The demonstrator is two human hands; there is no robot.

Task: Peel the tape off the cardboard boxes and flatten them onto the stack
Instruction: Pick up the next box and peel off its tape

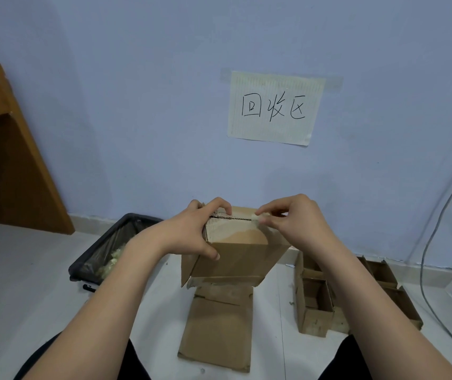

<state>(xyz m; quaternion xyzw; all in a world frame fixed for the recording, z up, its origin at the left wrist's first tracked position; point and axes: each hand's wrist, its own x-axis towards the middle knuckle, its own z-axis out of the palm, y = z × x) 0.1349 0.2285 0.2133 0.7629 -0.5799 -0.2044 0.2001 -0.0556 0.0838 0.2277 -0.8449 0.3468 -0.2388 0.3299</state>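
A brown cardboard box (235,253) is held up off the floor in the middle of the view, its lower flaps hanging open. My left hand (191,231) grips the box's upper left corner, thumb on the front face and fingers over the top edge. My right hand (293,218) pinches a pale strip of tape (259,216) at the box's top right edge. Below the box, flattened cardboard (219,330) lies on the floor in a low stack.
A black bin (106,250) lined with a bag holds crumpled tape at the left. Unflattened boxes (320,297) sit on the floor at the right. A paper sign (274,108) hangs on the blue wall. Wooden furniture (8,160) stands at left, a cable (425,256) at right.
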